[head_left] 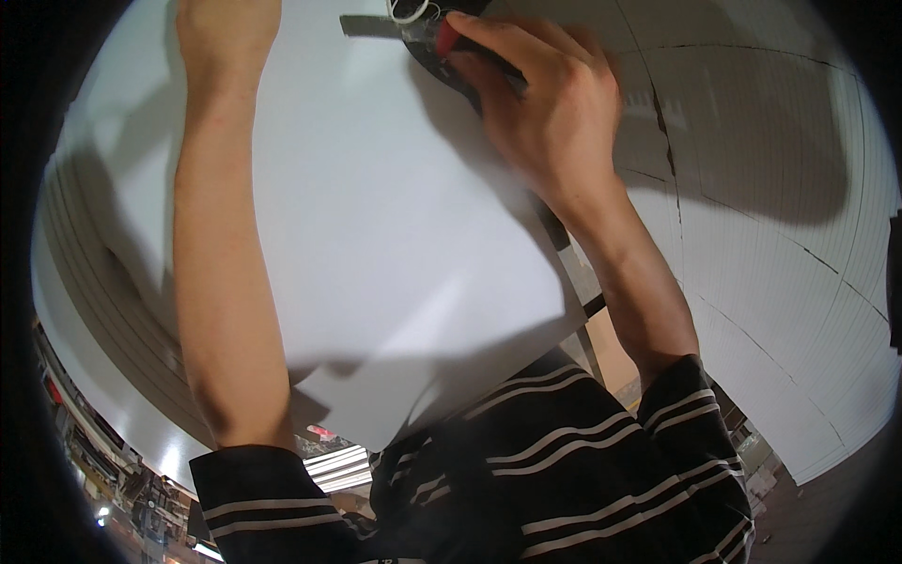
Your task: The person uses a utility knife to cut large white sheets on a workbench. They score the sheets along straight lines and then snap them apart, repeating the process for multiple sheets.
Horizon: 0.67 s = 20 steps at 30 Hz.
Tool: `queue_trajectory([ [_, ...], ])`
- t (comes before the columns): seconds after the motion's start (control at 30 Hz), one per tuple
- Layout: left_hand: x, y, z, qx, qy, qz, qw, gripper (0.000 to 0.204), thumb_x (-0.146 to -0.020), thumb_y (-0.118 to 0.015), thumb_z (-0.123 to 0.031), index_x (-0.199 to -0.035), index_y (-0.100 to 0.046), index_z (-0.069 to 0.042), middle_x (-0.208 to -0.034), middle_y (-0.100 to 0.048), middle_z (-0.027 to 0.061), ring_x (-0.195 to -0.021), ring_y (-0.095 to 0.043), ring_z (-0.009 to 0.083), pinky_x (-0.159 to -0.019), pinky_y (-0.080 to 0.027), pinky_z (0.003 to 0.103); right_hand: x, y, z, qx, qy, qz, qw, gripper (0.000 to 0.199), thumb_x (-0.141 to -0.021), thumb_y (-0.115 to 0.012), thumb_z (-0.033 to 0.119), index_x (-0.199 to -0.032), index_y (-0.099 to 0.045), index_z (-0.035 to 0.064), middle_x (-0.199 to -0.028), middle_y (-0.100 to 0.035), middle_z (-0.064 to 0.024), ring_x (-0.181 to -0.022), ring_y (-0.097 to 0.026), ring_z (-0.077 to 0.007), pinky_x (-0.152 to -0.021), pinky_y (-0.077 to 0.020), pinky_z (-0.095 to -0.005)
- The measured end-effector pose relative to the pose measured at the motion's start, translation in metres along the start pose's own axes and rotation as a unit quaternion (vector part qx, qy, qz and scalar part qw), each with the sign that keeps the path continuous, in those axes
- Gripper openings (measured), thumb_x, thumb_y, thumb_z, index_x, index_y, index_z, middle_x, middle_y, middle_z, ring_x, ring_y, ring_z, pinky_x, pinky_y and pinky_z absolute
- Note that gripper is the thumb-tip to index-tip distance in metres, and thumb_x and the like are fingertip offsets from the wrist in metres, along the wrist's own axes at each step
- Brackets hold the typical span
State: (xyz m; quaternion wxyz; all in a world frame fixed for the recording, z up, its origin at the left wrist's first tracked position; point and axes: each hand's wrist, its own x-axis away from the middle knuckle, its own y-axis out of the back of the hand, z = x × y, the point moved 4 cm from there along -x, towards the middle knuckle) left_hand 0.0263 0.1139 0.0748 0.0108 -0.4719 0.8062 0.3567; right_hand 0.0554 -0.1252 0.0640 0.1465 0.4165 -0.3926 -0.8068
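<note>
A large smooth white sheet (395,207) lies beneath both arms, its lower corner hanging near my striped shirt. My left hand (228,28) is at the top edge of the view, over the sheet's left part; only the wrist and back of the hand show, and the fingers are cut off. My right hand (554,103) is closed around a tool with a red-and-black handle (449,39), at the sheet's upper right edge. Beside the tool sit a dark flat bar (369,26) and a pale ring-shaped piece (411,9). The tool's working end is hidden.
To the right rises a big stack of pale sheets (752,254) with fine layered edges and dark gaps. More layered sheet edges (103,273) curve along the left. A cluttered floor area (132,508) shows at the lower left.
</note>
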Motion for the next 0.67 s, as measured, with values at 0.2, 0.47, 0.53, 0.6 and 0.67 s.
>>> queue_trajectory([
  [0.2, 0.003, 0.007, -0.003, 0.012, -0.024, 0.017, 0.999, 0.041, -0.108, -0.044, -0.018, -0.146, -0.053, -0.007, -0.150, -0.052, 0.0234, -0.142, -0.046, 0.0364, -0.124, -0.029, 0.042, -0.040, -0.006, -0.004, -0.087, -0.127, 0.102, 0.983, 0.016, -0.092, -0.073, 0.011, -0.104, -0.078, 0.0022, -0.096, -0.077, -0.0136, -0.082, -0.073, -0.0277, -0.079, -0.0554, -0.0391],
  [0.47, -0.002, 0.005, -0.003, 0.051, 0.019, -0.061, 0.997, 0.040, -0.107, -0.046, -0.016, -0.145, -0.055, -0.007, -0.148, -0.053, 0.0237, -0.141, -0.046, 0.0366, -0.123, -0.031, 0.042, -0.015, 0.009, -0.032, -0.127, -0.178, 0.107, 0.970, 0.026, -0.097, -0.074, 0.016, -0.121, -0.077, 0.0087, -0.095, -0.079, -0.0058, -0.077, -0.070, -0.0107, -0.067, -0.0547, -0.0268],
  [0.53, 0.001, 0.004, -0.002, 0.046, 0.018, -0.054, 0.997, 0.040, -0.107, -0.047, -0.017, -0.144, -0.055, -0.007, -0.147, -0.054, 0.0232, -0.141, -0.046, 0.0366, -0.123, -0.031, 0.042, 0.000, 0.028, -0.036, -0.121, -0.183, 0.129, 0.967, 0.025, -0.099, -0.071, 0.015, -0.122, -0.076, 0.0070, -0.098, -0.079, -0.0092, -0.084, -0.072, -0.0115, -0.073, -0.0562, -0.0256],
  [0.6, -0.008, 0.003, 0.004, 0.019, 0.007, -0.042, 0.999, 0.040, -0.107, -0.048, -0.018, -0.144, -0.055, -0.008, -0.148, -0.054, 0.0226, -0.141, -0.046, 0.0369, -0.123, -0.031, 0.042, 0.007, 0.039, -0.037, -0.110, -0.142, 0.116, 0.977, 0.025, -0.100, -0.069, 0.014, -0.123, -0.076, 0.0070, -0.103, -0.079, -0.0130, -0.092, -0.075, -0.0150, -0.084, -0.0583, -0.0266],
  [0.67, -0.016, 0.002, 0.013, 0.001, -0.002, -0.034, 0.999, 0.040, -0.107, -0.049, -0.019, -0.144, -0.056, -0.008, -0.148, -0.053, 0.0222, -0.141, -0.046, 0.0371, -0.123, -0.031, 0.042, 0.022, 0.041, -0.043, -0.004, -0.197, 0.281, 0.939, 0.025, -0.102, -0.066, 0.015, -0.123, -0.077, 0.0085, -0.108, -0.078, -0.0159, -0.100, -0.076, -0.0254, -0.097, -0.0571, -0.0347],
])
